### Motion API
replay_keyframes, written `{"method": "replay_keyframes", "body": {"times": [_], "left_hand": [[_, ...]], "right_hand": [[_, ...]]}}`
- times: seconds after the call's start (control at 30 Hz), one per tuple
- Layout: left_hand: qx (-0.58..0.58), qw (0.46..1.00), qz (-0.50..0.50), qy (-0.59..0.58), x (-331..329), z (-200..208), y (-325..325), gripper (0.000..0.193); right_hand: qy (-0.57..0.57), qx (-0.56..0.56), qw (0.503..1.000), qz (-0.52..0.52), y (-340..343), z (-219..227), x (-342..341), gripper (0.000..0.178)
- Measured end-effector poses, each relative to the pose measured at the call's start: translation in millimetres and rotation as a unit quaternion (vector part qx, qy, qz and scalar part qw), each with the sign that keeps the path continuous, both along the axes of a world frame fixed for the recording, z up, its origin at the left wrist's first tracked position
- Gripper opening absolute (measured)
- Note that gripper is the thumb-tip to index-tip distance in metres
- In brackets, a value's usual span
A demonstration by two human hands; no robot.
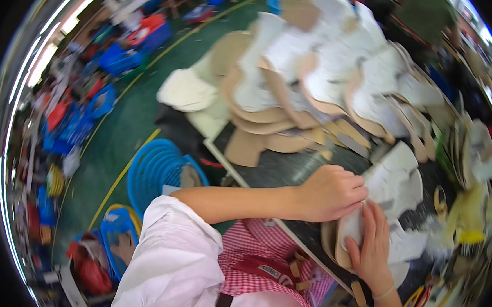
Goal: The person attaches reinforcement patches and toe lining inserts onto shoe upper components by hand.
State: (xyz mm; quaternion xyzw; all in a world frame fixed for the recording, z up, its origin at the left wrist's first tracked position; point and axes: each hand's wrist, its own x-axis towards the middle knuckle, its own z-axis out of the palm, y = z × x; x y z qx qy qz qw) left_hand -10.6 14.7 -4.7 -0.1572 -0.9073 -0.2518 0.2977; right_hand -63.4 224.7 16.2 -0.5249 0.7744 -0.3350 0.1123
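Observation:
My left hand [333, 194] is curled over the top of a small stack of white and tan flat cut pieces [393, 185] lying on a dark worktable [290, 170]. My right hand [371, 245] lies flat against the near side of the same stack, fingers pointing up. Both hands press on the stack together. Its lower pieces are hidden under my hands. The picture is blurred by motion.
Large overlapping piles of white and tan cut pieces [318, 73] cover the far part of the table. A blue plastic basket [154, 173] stands on the green floor at my left. Blue and red crates [68, 120] line the far left. A yellow item [470, 215] lies at the right.

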Motion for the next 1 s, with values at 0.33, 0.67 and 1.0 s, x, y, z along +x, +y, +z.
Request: {"method": "replay_keyframes", "body": {"times": [0.33, 0.67, 1.0], "left_hand": [[-0.106, 0.922, 0.370, -0.048, 170.8, 13.6, -267.8, 0.019], [0.482, 0.789, 0.373, 0.078, 180.0, -2.1, -294.9, 0.017], [0.473, 0.799, 0.281, 0.242, 167.6, 24.4, -156.2, 0.014]], "right_hand": [[0.115, 0.146, 0.980, 0.070, -1.9, 19.7, -27.8, 0.056], [0.069, -0.012, 0.979, 0.191, -125.0, 67.5, -15.3, 0.026], [0.075, -0.231, 0.927, 0.285, -324.1, 52.9, 79.2, 0.013]]}}
